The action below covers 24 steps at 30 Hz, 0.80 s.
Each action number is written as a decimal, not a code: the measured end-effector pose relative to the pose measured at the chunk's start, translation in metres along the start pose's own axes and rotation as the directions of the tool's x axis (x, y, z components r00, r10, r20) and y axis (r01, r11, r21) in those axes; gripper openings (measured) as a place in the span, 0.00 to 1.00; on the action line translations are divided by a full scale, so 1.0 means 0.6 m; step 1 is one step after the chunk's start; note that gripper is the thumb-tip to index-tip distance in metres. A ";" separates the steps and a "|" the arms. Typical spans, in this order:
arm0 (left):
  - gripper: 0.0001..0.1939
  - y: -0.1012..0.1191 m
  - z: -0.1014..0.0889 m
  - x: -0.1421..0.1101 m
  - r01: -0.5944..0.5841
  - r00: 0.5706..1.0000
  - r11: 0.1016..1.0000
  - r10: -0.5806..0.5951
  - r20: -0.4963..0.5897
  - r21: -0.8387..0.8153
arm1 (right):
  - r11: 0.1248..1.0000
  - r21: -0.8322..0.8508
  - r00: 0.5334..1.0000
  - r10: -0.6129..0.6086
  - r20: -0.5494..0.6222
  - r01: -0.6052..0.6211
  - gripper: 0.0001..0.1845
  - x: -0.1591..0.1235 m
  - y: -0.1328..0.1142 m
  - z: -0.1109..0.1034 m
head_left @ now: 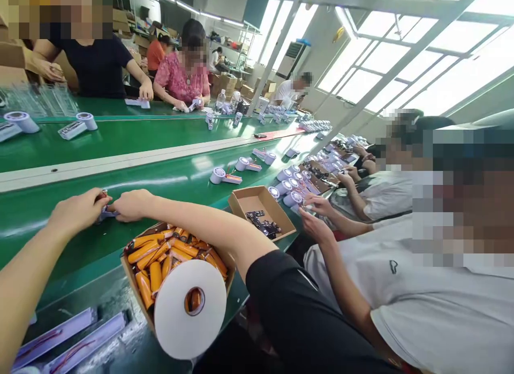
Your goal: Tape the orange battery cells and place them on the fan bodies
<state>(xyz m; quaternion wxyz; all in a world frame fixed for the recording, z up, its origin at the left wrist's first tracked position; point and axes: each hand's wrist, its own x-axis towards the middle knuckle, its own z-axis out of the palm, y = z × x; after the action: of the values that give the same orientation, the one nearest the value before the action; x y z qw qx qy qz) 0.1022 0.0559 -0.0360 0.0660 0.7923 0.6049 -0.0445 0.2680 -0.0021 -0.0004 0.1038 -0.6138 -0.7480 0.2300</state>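
Over the green conveyor belt, my left hand (78,212) and my right hand (134,205) meet with their fingers closed on a small lavender plastic part (107,215). Most of this part is hidden by the fingers, and a tiny reddish bit shows at the left fingertips. Below my right forearm stands a cardboard box (138,301) full of orange-wrapped cylindrical batteries (156,276) with thin wires. A large white roll (172,315) with a hollow core leans on top of them.
Long lavender housings (86,344) with red wires lie at lower left. A cardboard tray (261,197) holds black circuit boards (263,224). Lavender fan-like units (218,176) sit along the green belt (160,184). A co-worker's hands (317,216) work close on my right; other people sit opposite.
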 end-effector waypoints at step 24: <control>0.17 0.094 -0.028 -0.595 -0.697 0.582 0.700 0.678 -0.448 0.155 | 0.541 0.838 0.962 -0.259 0.082 0.074 0.22 -0.624 -0.001 0.134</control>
<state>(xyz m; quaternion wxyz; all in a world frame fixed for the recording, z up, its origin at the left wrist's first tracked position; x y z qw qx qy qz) 0.0623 -0.2964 0.0373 -0.0565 0.9480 0.2486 0.1905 0.3163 -0.3813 -0.0225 0.3270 -0.3925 -0.6133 0.6024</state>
